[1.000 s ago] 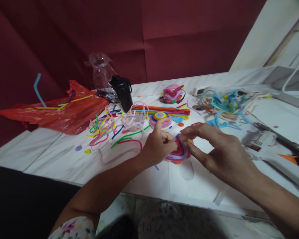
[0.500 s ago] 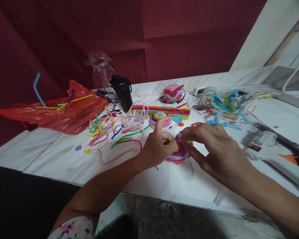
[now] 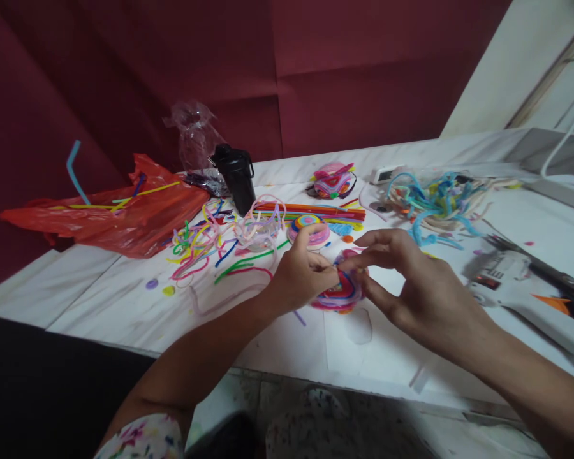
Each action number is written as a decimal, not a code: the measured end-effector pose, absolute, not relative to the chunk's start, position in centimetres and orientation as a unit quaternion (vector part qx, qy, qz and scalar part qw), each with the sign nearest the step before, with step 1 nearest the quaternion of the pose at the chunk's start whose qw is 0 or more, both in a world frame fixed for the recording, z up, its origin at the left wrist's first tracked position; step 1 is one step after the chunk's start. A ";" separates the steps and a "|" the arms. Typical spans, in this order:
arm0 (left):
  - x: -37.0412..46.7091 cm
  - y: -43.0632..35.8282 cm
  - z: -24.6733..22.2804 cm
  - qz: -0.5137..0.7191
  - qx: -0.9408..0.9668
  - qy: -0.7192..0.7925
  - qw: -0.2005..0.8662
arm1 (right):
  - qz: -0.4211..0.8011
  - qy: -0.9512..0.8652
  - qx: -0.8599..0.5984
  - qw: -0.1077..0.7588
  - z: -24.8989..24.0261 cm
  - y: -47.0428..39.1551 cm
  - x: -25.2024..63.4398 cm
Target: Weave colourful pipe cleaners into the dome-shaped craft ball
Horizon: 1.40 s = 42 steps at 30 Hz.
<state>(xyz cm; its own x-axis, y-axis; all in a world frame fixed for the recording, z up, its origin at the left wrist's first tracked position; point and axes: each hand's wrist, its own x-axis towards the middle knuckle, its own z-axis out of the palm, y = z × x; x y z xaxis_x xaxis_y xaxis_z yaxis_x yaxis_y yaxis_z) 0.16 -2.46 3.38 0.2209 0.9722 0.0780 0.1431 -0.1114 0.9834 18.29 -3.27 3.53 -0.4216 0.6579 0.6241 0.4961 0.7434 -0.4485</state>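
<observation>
A round pipe-cleaner piece [image 3: 340, 294] with red, blue, purple and pink bands lies low over the white table between my hands. At its left edge my left hand [image 3: 302, 273] is closed, thumb and curled fingers gripping it while the index finger arches above. My right hand [image 3: 404, 271] pinches the upper right edge with thumb and fingertips; one finger is raised. Anything small between the fingertips is hidden. Just behind the left hand sits a dome coiled in colourful rings [image 3: 309, 231]. A pink decorated dome [image 3: 333, 182] stands farther back.
Loose pipe cleaners [image 3: 198, 252], a black bottle [image 3: 235, 177] and a red plastic bag [image 3: 138, 220] are on the left. At right lie a white glue gun [image 3: 530, 312], scissors [image 3: 555, 274] and a blue-and-beige pipe-cleaner heap [image 3: 442, 199]. A bundle of straight pipe cleaners [image 3: 310, 212] lies behind.
My right hand's raised finger has lifted and opened away from the others. The round piece has shifted slightly left, and more of its red centre shows. My left hand keeps its grip.
</observation>
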 end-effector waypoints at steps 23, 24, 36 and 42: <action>-0.2 -2.8 3.2 0.422 0.612 0.452 0.492 | 0.201 -0.783 -0.414 0.418 4.1 -2.9 17.0; -0.2 -2.8 3.2 0.421 0.613 0.455 0.491 | 0.198 -0.783 -0.417 0.416 4.2 -2.9 16.9; -0.3 -2.5 3.3 0.427 0.613 0.469 0.471 | 0.234 -0.775 -0.433 0.397 4.2 -2.6 18.3; -0.3 -2.2 3.6 0.466 0.576 0.461 0.488 | 0.041 -0.819 -0.362 0.443 2.6 -5.8 18.3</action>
